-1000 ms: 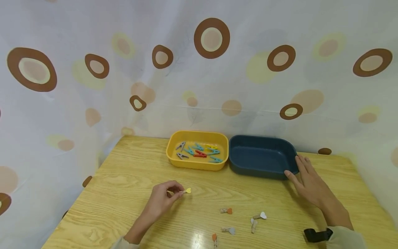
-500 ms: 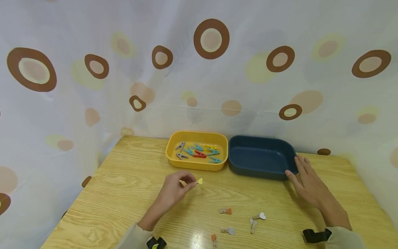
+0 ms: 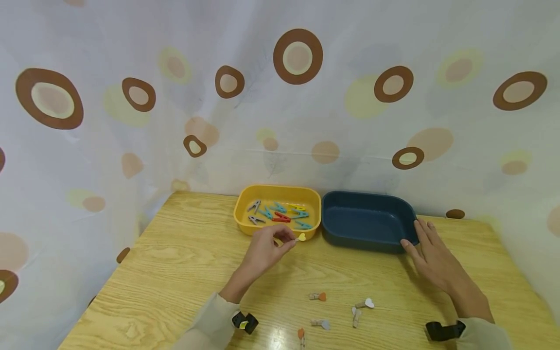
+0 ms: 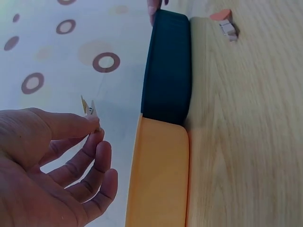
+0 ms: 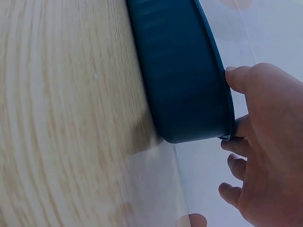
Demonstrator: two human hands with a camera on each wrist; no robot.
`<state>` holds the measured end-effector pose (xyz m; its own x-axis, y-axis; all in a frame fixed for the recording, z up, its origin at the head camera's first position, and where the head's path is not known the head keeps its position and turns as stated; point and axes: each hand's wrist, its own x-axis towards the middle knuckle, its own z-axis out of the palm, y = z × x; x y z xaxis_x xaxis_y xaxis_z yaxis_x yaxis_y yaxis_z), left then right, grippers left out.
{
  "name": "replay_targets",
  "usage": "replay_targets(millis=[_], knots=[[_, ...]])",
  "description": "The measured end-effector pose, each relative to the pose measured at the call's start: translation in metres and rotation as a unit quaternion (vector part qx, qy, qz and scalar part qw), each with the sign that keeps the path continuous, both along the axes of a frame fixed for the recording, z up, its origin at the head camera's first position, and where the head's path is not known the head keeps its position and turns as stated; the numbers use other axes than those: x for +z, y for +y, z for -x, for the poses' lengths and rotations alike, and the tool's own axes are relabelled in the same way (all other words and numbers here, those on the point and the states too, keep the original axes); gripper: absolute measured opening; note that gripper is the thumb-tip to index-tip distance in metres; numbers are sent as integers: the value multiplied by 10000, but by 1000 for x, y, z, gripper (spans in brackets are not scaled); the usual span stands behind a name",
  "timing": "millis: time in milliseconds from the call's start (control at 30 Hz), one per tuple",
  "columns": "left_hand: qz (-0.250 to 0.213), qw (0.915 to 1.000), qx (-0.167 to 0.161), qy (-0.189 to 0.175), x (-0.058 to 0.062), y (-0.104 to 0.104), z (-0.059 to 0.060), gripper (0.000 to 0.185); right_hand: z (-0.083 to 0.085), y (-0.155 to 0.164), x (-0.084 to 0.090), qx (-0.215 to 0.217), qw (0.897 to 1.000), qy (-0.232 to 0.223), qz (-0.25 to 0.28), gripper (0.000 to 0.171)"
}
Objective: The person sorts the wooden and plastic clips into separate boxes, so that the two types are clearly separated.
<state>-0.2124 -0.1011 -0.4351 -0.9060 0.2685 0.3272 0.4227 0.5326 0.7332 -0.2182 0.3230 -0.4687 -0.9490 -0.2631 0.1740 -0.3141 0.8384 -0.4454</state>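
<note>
My left hand [image 3: 273, 250] pinches a small wooden clothespin with a yellow heart [image 3: 301, 237] between thumb and fingertips, at the front rim of the yellow tray [image 3: 240, 221]. In the left wrist view the clothespin [image 4: 89, 109] points up from the pinch, the other fingers loosely bent. The yellow tray holds several plastic clothespins [image 3: 281, 217] in grey, blue, red and yellow. My right hand [image 3: 437, 260] rests its straight, spread fingers on the front right corner of the dark blue tray [image 3: 367, 244]. Its thumb touches the rim in the right wrist view [image 5: 225, 85].
Several small wooden heart clothespins lie at the front of the wooden table [image 3: 175, 272]: an orange one [image 3: 318, 296], white ones [image 3: 365, 304] and a grey-white one [image 3: 321, 323] among them. Behind both trays hangs a patterned curtain [image 3: 245, 121].
My left hand has moved forward and to the right with the yellow-heart clothespin, from the open table to the yellow tray's front rim. My right hand has stayed at the blue tray's corner.
</note>
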Motion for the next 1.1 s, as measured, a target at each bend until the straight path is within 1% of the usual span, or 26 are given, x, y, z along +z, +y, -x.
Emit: replay_targets(millis=[167, 333, 533, 700, 833, 933, 1100], knots=[[-98, 9999, -31, 104, 3, 13, 11, 5, -2, 0, 2, -26, 10000, -9, -20, 75], [29, 9999, -66, 82, 8, 29, 22, 4, -3, -1, 4, -29, 10000, -56, -28, 75], [14, 9996, -286, -52, 16, 50, 39, 3, -2, -1, 2, -32, 10000, -94, -8, 75], [299, 9992, -275, -48, 22, 68, 52, 5, 0, 2, 1, -41, 10000, -79, -1, 76], [480, 9982, -363, -46, 25, 81, 62, 5, 0, 4, 0, -38, 9999, -92, 47, 76], [591, 9971, -454, -124, 26, 91, 68, 6, 0, 3, -1, -33, 9999, -124, 87, 76], [837, 9951, -478, -232, 25, 107, 80, 7, -1, 2, 1, -50, 9999, -124, 82, 77]])
